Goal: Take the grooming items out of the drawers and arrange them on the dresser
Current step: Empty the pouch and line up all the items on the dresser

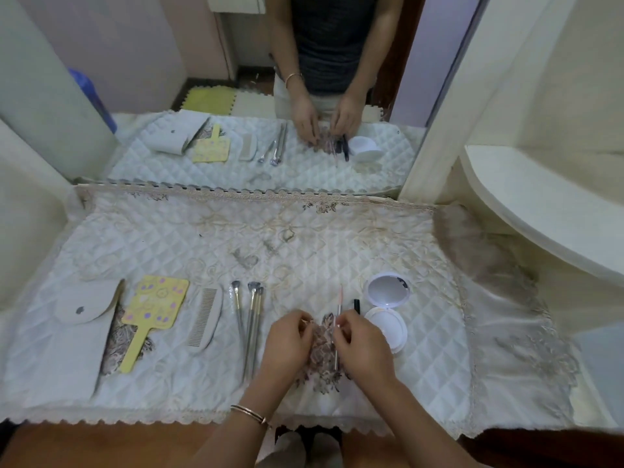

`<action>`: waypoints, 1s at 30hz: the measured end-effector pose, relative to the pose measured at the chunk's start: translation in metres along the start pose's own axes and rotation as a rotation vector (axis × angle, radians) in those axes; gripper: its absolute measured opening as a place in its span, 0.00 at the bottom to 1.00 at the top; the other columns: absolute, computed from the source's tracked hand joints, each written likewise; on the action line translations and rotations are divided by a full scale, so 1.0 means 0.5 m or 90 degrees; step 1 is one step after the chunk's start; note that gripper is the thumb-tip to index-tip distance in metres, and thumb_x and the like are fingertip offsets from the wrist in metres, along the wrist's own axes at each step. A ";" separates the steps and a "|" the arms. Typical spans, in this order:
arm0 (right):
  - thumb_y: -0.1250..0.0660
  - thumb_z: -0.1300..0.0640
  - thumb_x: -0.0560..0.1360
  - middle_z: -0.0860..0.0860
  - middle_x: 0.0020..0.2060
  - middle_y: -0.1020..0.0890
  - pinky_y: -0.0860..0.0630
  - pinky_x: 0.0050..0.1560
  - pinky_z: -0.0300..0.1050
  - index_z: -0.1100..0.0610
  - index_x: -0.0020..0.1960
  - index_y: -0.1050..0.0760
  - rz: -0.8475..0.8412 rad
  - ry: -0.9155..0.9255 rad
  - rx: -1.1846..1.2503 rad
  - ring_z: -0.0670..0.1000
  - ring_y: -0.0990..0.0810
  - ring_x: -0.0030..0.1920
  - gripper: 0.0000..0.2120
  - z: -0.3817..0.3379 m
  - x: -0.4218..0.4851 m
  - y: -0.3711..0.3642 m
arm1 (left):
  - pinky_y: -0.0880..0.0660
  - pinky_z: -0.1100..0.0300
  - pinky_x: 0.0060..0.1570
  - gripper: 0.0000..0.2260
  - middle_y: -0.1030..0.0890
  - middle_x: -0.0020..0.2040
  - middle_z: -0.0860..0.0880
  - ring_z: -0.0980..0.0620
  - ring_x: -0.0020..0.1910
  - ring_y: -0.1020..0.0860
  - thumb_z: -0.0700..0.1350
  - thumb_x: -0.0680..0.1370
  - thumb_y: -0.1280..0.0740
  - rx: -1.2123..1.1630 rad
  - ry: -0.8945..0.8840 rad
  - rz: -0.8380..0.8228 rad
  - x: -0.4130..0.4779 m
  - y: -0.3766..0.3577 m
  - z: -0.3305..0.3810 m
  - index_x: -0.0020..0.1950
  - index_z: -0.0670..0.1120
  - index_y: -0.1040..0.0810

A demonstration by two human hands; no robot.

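Where quilted cloth (169,238) dimples, both hands pinch a thin brush (338,310).

thin pink tool (338,319) lower end hidden by right hand (363,346); black item (357,306) mostly hidden

Comb (206,317) betw hand mirror (153,314) & brushes (250,319).

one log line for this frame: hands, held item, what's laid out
left hand: at pink brush | right hand: pinching pink brush | laid out: pouch, yellow mirror, comb, three brushes, open compact
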State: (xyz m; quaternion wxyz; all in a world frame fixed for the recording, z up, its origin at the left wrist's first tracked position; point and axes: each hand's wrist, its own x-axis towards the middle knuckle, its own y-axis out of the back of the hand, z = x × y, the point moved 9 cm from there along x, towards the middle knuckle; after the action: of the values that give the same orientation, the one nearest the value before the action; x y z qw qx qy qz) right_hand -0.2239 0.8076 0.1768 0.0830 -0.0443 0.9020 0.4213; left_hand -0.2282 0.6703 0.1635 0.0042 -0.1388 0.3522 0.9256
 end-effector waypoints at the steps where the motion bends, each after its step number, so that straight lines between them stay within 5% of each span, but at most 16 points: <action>1: 0.40 0.55 0.76 0.47 0.37 0.25 0.30 0.37 0.41 0.57 0.49 0.26 -0.023 0.013 0.007 0.47 0.27 0.36 0.07 -0.018 0.007 -0.014 | 0.27 0.59 0.41 0.07 0.21 0.39 0.50 0.52 0.38 0.23 0.43 0.76 0.37 0.000 0.010 0.031 -0.004 0.030 -0.020 0.51 0.43 0.22; 5: 0.40 0.54 0.77 0.52 0.55 0.22 0.27 0.56 0.45 0.56 0.60 0.27 -0.162 0.077 0.013 0.50 0.24 0.52 0.14 -0.112 0.015 -0.110 | 0.30 0.60 0.49 0.11 0.23 0.49 0.44 0.47 0.48 0.24 0.41 0.76 0.38 0.047 0.045 0.128 -0.019 0.137 -0.119 0.56 0.41 0.23; 8: 0.40 0.54 0.77 0.52 0.66 0.29 0.37 0.67 0.44 0.55 0.68 0.34 -0.202 0.168 -0.064 0.51 0.32 0.65 0.20 -0.175 0.007 -0.172 | 0.28 0.53 0.58 0.14 0.23 0.57 0.39 0.40 0.56 0.25 0.42 0.76 0.41 0.138 -0.004 0.093 -0.013 0.158 -0.144 0.58 0.40 0.24; 10: 0.41 0.53 0.76 0.53 0.69 0.32 0.41 0.71 0.47 0.56 0.70 0.37 -0.210 0.198 -0.142 0.53 0.36 0.70 0.23 -0.189 0.002 -0.213 | 0.22 0.51 0.52 0.16 0.19 0.54 0.40 0.40 0.54 0.20 0.45 0.72 0.42 0.201 -0.022 0.012 -0.004 0.144 -0.161 0.55 0.42 0.22; 12: 0.42 0.50 0.74 0.51 0.67 0.27 0.33 0.69 0.49 0.54 0.68 0.32 -0.158 0.191 -0.221 0.51 0.30 0.68 0.23 -0.183 0.006 -0.232 | 0.20 0.52 0.46 0.20 0.17 0.52 0.43 0.43 0.52 0.18 0.50 0.69 0.44 0.281 -0.054 -0.051 0.007 0.137 -0.173 0.55 0.45 0.20; 15: 0.46 0.45 0.67 0.45 0.52 0.16 0.21 0.52 0.44 0.49 0.55 0.20 -0.126 0.124 -0.262 0.46 0.18 0.54 0.23 -0.183 0.010 -0.232 | 0.21 0.53 0.48 0.20 0.16 0.53 0.51 0.48 0.55 0.19 0.54 0.69 0.45 0.353 -0.126 -0.117 0.015 0.138 -0.166 0.54 0.51 0.21; 18: 0.47 0.47 0.67 0.44 0.51 0.16 0.21 0.53 0.46 0.50 0.53 0.19 -0.113 0.098 -0.318 0.46 0.17 0.53 0.23 -0.182 0.005 -0.226 | 0.21 0.57 0.47 0.20 0.17 0.52 0.57 0.53 0.56 0.20 0.58 0.68 0.46 0.377 -0.193 -0.164 0.021 0.134 -0.166 0.53 0.56 0.22; 23: 0.45 0.47 0.68 0.45 0.51 0.16 0.26 0.59 0.48 0.50 0.55 0.20 -0.066 0.043 -0.335 0.47 0.18 0.53 0.21 -0.158 -0.015 -0.196 | 0.26 0.60 0.57 0.20 0.18 0.53 0.51 0.52 0.54 0.23 0.57 0.68 0.41 0.277 -0.235 -0.154 0.030 0.121 -0.163 0.55 0.51 0.22; 26: 0.44 0.47 0.68 0.45 0.48 0.16 0.37 0.56 0.45 0.50 0.54 0.21 -0.025 0.032 -0.336 0.48 0.18 0.50 0.20 -0.158 -0.018 -0.179 | 0.36 0.65 0.64 0.19 0.28 0.64 0.49 0.50 0.64 0.29 0.49 0.74 0.38 0.173 -0.220 -0.151 0.034 0.118 -0.142 0.64 0.46 0.28; 28: 0.43 0.48 0.68 0.43 0.43 0.17 0.35 0.54 0.42 0.47 0.54 0.22 -0.003 0.025 -0.322 0.46 0.19 0.45 0.18 -0.155 -0.017 -0.172 | 0.43 0.71 0.61 0.19 0.32 0.66 0.47 0.51 0.66 0.33 0.45 0.75 0.36 0.092 -0.156 -0.154 0.044 0.111 -0.142 0.65 0.43 0.31; 30: 0.41 0.47 0.69 0.42 0.41 0.18 0.27 0.52 0.42 0.46 0.54 0.23 0.008 0.031 -0.300 0.45 0.20 0.44 0.16 -0.154 -0.016 -0.170 | 0.38 0.70 0.58 0.18 0.31 0.61 0.45 0.50 0.61 0.29 0.43 0.74 0.33 0.060 -0.113 -0.130 0.057 0.109 -0.145 0.62 0.41 0.30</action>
State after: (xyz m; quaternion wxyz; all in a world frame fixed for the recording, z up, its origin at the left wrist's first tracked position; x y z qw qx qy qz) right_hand -0.2120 0.6942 0.1632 0.0457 -0.0669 0.7808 0.6195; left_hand -0.2428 0.5795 0.1399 0.1362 -0.0913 0.3774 0.9114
